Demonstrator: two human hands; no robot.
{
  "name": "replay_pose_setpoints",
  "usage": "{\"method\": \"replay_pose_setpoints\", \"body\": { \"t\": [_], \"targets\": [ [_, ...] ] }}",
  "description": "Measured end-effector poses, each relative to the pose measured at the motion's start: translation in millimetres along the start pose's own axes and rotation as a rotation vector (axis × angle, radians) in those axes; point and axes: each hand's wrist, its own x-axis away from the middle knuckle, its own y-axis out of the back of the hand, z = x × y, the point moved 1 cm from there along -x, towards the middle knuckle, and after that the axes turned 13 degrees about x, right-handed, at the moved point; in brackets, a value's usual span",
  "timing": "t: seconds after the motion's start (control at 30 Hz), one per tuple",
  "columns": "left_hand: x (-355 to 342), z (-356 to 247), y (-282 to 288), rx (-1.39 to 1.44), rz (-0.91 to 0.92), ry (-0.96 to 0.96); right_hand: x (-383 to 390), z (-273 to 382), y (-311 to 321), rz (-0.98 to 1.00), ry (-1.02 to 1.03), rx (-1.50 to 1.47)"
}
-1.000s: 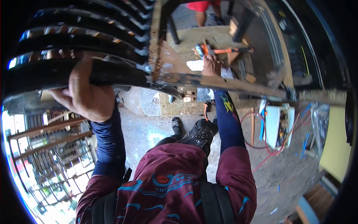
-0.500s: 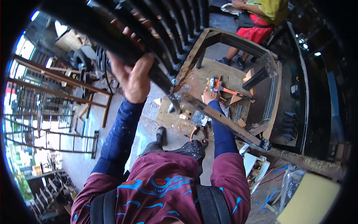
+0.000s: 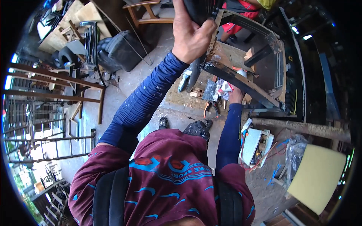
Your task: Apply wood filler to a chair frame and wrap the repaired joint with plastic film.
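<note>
At the top centre, my left hand (image 3: pixel 190 39) is closed around a black chair frame (image 3: pixel 196 9), raising part of it. Beneath the frame's lower rail (image 3: pixel 241 83), my right hand (image 3: pixel 234 95) is partly hidden, closed on a crumpled white-and-red item (image 3: pixel 226 87) on a worn board (image 3: pixel 177 100). Around it lie a metal plate (image 3: pixel 209 90), orange-handled pliers (image 3: pixel 211 110), a long tool with a pale blue handle (image 3: pixel 184 81), a small wooden block (image 3: pixel 197 91) and, behind the rail, a partly hidden orange tool (image 3: pixel 239 69).
A co-worker in red shorts (image 3: pixel 245 20) stands beyond the frame. Left are wooden frames (image 3: pixel 52 92), a metal rack (image 3: pixel 45 139), a black cushioned piece (image 3: pixel 122 51) and leaning boards (image 3: pixel 66 28). Right are a white toolbox (image 3: pixel 254 147) with hoses and a yellow panel (image 3: pixel 315 177).
My left hand has risen toward the top centre, tilting the black frame up. My right hand has left the orange tool and moved slightly right and down to the white-and-red item.
</note>
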Motion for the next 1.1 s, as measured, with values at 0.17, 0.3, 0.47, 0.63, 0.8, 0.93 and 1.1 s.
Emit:
{"method": "replay_pose_setpoints", "body": {
  "t": [0.17, 0.3, 0.47, 0.63, 0.8, 0.93, 1.1],
  "targets": [
    [-3.1, -32.4, 19.3, 0.079, 0.122, 0.047, 117.3, 73.7, 9.8, 0.231, -0.596, -1.261],
    [10.8, -45.4, 50.0, 0.226, 0.168, 0.321, 188.4, 133.0, 23.6, 0.258, -0.575, -1.255],
    [106.7, 21.9, 142.2, 0.232, -0.076, 0.650, 190.5, 215.2, 82.2, 0.212, -0.314, -1.263],
    [265.5, 43.2, 247.3, -0.321, 0.402, 1.055, 152.4, 288.8, 163.7, 0.081, 0.031, -1.235],
    [324.6, -15.0, 258.5, -0.084, 0.487, 1.411, 162.9, 265.4, 196.1, -0.127, 0.052, -1.160],
    [318.0, -21.3, 252.0, -0.054, 0.310, 1.350, 191.0, 212.8, 166.2, -0.243, -0.190, -1.205],
    [221.3, -12.0, 199.3, 0.086, 0.121, 1.047, 210.7, 182.6, 130.9, -0.306, -0.312, -1.260]
  ]
}}
